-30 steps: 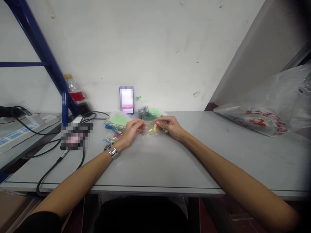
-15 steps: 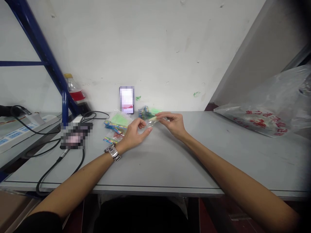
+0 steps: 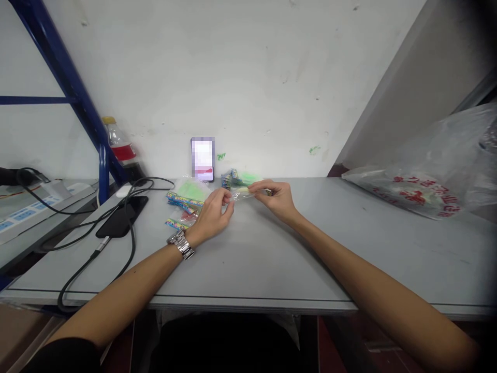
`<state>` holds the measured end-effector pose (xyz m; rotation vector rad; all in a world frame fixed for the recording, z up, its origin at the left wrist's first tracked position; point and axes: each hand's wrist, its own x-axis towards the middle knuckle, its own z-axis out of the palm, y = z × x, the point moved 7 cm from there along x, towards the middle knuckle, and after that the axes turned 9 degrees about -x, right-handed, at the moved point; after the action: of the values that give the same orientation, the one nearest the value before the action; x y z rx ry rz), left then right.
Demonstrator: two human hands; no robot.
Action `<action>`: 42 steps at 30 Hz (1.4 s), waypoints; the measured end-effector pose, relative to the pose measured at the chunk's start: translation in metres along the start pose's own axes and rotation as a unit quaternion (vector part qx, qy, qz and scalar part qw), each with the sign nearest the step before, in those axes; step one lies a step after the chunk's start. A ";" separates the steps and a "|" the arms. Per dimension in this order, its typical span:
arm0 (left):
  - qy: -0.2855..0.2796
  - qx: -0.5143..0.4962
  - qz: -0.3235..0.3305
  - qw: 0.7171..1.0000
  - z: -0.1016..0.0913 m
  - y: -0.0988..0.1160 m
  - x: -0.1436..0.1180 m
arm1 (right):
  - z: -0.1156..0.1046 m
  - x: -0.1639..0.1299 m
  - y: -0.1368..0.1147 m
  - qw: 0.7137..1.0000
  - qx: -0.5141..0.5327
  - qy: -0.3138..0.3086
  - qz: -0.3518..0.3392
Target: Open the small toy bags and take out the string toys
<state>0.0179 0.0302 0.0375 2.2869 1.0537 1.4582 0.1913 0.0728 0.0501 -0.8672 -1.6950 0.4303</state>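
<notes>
Head view, hands: the left hand (image 3: 213, 213) and right hand (image 3: 276, 198) meet above the table (image 3: 272, 259) near its back edge, each pinching one end of a small clear packet (image 3: 243, 192).
Grip, left: fingers closed on the packet's left end; a metal watch (image 3: 181, 244) sits on that wrist.
Grip, right: fingertips closed on the packet's right end.
Reason for hold: judged, a two-ended pinch keeps the thin film stretched flat and just off the table top.
Packet stock: two heaps of green packets (image 3: 190, 194) lie along the back edge, one left of the hands, one behind them, within easy reach.
Back edge: a phone (image 3: 202, 159) leans upright against the wall.
Left edge: a dark phone (image 3: 121, 217) with cables (image 3: 93, 259), and a bottle (image 3: 118, 146) at the back left corner.
Right edge: a large plastic bag (image 3: 430, 171).
Open room: the front and middle of the table are bare; the forearms cross the front edge.
</notes>
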 end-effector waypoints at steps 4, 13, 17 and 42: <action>-0.003 0.027 0.019 0.999 0.001 0.000 -0.001 | 0.001 0.000 -0.002 0.999 -0.038 -0.016 0.013; -0.009 0.000 0.009 1.000 0.000 0.004 0.001 | 0.002 -0.001 -0.010 0.995 -0.073 -0.064 0.033; -0.006 -0.059 -0.068 0.996 0.000 -0.001 0.002 | 0.003 -0.002 -0.004 0.993 -0.031 -0.077 0.083; -0.019 -0.209 -0.194 0.958 0.013 -0.028 -0.002 | -0.005 0.000 -0.006 0.985 -0.171 -0.022 0.034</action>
<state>0.0156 0.0513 0.0149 1.6976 0.9973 1.3162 0.1941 0.0679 0.0556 -1.1736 -1.8130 0.2057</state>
